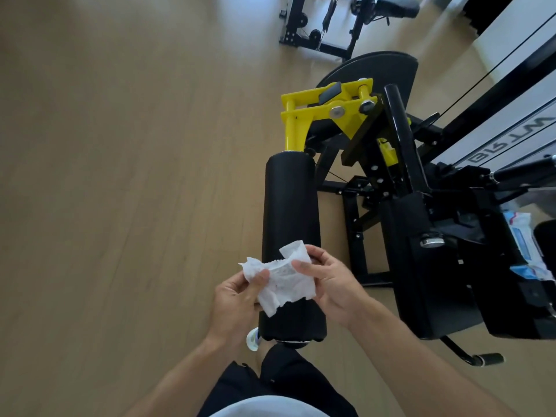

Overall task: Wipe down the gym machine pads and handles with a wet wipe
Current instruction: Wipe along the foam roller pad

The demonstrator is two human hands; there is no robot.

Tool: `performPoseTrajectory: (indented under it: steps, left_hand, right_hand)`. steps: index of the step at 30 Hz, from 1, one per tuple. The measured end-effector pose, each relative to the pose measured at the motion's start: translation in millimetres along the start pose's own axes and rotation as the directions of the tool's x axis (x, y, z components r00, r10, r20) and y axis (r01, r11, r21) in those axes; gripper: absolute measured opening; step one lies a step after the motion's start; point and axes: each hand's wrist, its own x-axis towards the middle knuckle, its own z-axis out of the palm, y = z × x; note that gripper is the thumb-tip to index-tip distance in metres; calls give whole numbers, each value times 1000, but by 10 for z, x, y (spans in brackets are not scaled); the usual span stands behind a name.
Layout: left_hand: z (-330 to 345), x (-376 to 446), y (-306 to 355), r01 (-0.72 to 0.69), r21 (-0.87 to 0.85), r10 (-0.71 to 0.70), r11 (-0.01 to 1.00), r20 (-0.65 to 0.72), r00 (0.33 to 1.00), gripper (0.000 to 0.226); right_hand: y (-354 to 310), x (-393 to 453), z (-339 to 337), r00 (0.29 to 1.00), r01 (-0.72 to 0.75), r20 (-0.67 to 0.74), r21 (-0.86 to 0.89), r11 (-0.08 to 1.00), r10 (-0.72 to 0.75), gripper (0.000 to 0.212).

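A crumpled white wet wipe (282,279) is stretched between both hands just above the lower end of a long black roller pad (288,206). My left hand (237,299) pinches its left side with thumb and fingers. My right hand (328,281) pinches its right edge. The roller pad hangs from a yellow bracket (325,106) on the black gym machine. A black seat pad (421,266) lies to the right of the roller.
A blue and white wipes packet (525,245) rests on the machine at the right. A black handle bar (523,170) sticks out at the upper right. Another black machine frame (325,28) stands at the back. Wooden floor (120,176) spreads to the left.
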Motion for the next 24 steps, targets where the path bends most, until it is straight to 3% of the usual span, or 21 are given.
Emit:
performPoseTrajectory:
  steps: [2, 3, 5, 7, 10, 13, 16, 19, 21, 22, 24]
  left_hand:
    - [11, 2, -3, 24, -11, -24, 1000, -13, 1000, 21]
    - [21, 2, -12, 39, -9, -39, 999, -12, 999, 21]
    - [54, -6, -20, 65, -7, -65, 998, -1, 998, 22]
    - [81, -11, -14, 79, -12, -79, 997, 6, 997, 25]
    - [91, -14, 8, 92, -45, -89, 995, 49, 995, 45]
    - [78, -17, 20, 109, -46, -104, 993, 91, 990, 61]
    - [63, -13, 0, 116, -64, -111, 991, 84, 990, 54]
    - [18, 35, -32, 155, -101, -151, 983, 49, 987, 44]
    - [-16, 74, -51, 173, -94, -168, 980, 55, 984, 40]
    - [-26, 86, -59, 172, -74, -167, 982, 70, 983, 38]
    - [-30, 98, -87, 165, -25, -161, 986, 117, 980, 36]
  right_hand:
    - [47, 22, 12, 960, 226, -110, -235, 945, -257, 34]
    - [81, 0, 34, 897, 359, -99, -406, 840, -431, 28]
    - [187, -53, 90, 723, 546, 80, -674, 497, -686, 27]
    - [312, -68, 109, 596, 612, 278, -765, 202, -754, 35]
    - [453, -59, 99, 519, 638, 419, -770, 12, -745, 46]
    - [516, -109, 110, 551, 618, 402, -786, 33, -731, 44]
    - [598, -197, 108, 573, 646, 451, -763, 38, -684, 36]
    - [640, -320, 76, 624, 692, 379, -674, 258, -683, 31]
    - [595, -322, 25, 680, 576, 204, -743, 341, -704, 39]
    - [541, -306, 16, 760, 477, 109, -762, 437, -641, 51]
    - [416, -223, 38, 941, 282, 40, -638, 716, -335, 74]
